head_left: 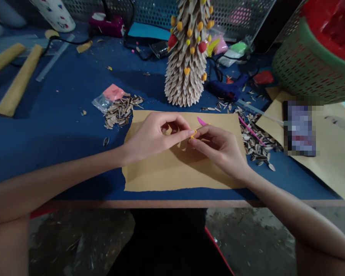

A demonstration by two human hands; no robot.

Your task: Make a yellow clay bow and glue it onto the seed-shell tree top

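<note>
Over a sheet of tan paper [161,172], my left hand [158,134] and my right hand [221,147] meet fingertip to fingertip. Between them is a small yellow piece of modelling clay [193,134], bent or looped, pinched by both hands. Its exact shape is partly covered by the fingers. Just behind my right hand lies a pink pointed tool [201,121] on the paper. Beyond the paper stands a cone-shaped tree made of seed shells [184,82], dotted with yellow, orange and red clay bits.
Sunflower seed shells lie in piles left [119,113] and right [255,145]. A pink clay packet [113,92] touches the left pile. A blue glue gun [230,87], a phone [301,128] and a green basket [313,65] are at right. Cardboard tubes [20,82] lie far left.
</note>
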